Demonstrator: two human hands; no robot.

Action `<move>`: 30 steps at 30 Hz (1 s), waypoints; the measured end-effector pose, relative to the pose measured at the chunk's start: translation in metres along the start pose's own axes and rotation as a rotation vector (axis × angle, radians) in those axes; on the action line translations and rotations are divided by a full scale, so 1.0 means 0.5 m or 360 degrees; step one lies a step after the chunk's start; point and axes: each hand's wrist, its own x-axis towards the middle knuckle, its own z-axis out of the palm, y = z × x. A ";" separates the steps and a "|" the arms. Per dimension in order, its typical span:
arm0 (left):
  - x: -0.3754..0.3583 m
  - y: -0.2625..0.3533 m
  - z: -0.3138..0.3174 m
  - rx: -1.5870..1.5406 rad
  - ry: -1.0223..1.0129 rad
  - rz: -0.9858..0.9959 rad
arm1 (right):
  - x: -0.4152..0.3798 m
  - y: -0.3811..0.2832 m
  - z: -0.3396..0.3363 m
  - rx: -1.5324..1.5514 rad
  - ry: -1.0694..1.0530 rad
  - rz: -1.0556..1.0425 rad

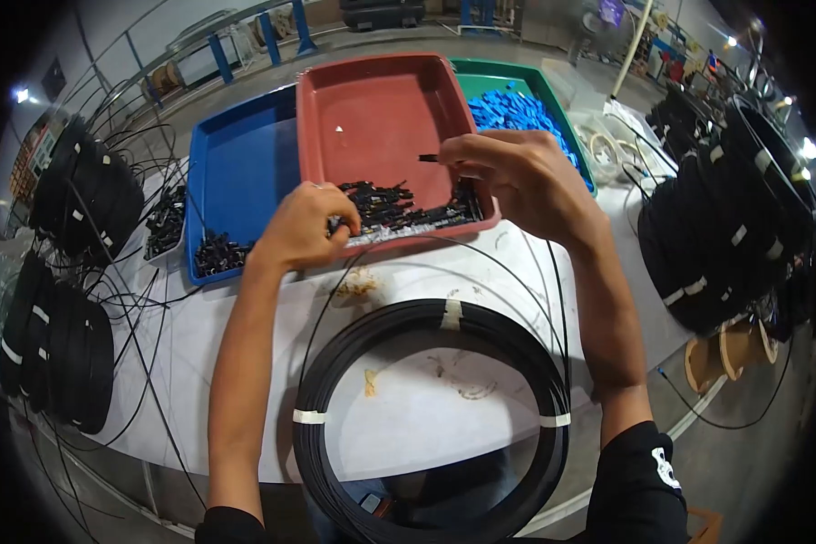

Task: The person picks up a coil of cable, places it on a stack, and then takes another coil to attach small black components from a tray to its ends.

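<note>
Over the front left part of the red tray (381, 82), my left hand (310, 222) has its fingers curled at the black connector pieces (385, 204); what they grip, if anything, is hidden. My right hand (517, 172) is raised above the tray's right side, pinching a small black piece (428, 158) that points left. A coil of black cable (313, 453), bound with white tape, lies on the white table in front of me, between my forearms. Thin cable loops rise from the coil towards both hands.
A blue tray (245, 154) with small black parts stands left of the red one. Behind on the right is a green tray (553, 91) with blue pieces (517, 113). Stacked black cable coils stand at left (59, 354) and right (725, 218).
</note>
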 end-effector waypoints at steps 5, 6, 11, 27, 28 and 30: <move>0.003 0.004 0.020 0.0412 -0.0229 -0.0132 | 0.003 -0.022 0.010 -0.0035 0.0008 -0.0079; 0.001 0.009 0.020 0.0408 -0.0229 -0.0137 | 0.002 -0.026 0.013 -0.0088 -0.0012 -0.0127; -0.006 0.012 0.029 0.0633 -0.0259 -0.0177 | 0.001 -0.036 0.026 -0.0047 -0.0016 -0.0150; -0.003 0.000 0.054 0.0485 -0.0104 -0.0289 | 0.000 -0.048 0.036 -0.0089 -0.0164 -0.0171; -0.003 -0.003 0.053 0.0477 -0.0110 -0.0315 | -0.002 -0.046 0.039 -0.0093 -0.0203 -0.0154; 0.001 -0.006 0.048 0.0480 -0.0113 -0.0331 | -0.003 -0.046 0.042 -0.0094 -0.0166 -0.0192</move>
